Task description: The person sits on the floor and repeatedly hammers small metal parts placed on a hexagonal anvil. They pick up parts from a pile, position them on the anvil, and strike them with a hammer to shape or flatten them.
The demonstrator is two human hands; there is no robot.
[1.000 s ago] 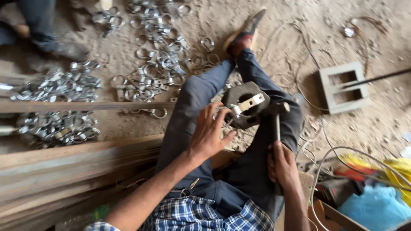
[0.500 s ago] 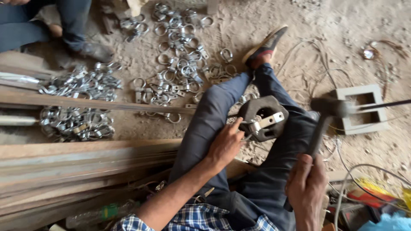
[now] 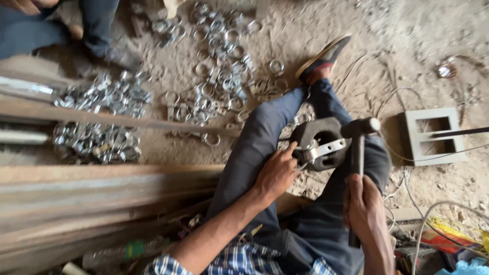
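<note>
Left hand (image 3: 277, 175) fingers pinch the metal clamp (image 3: 326, 149) on the dark block (image 3: 318, 142) (keep them clear), right hand (image 3: 364, 209) closed around the hammer (image 3: 358, 147) handle: short, square taps.

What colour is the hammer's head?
Black, matching the black metal hammer; the head view, the only camera, shows it.

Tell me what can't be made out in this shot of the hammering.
- Hammer: the lower handle is hidden inside the right hand, head view.
- Metal clamp on the dark block: partly hidden by the left hand; its grip there is unclear.
- Metal rings on the ground: too small and blurred to tell apart.
- Another person, top left: cut off by the frame edge.
</note>
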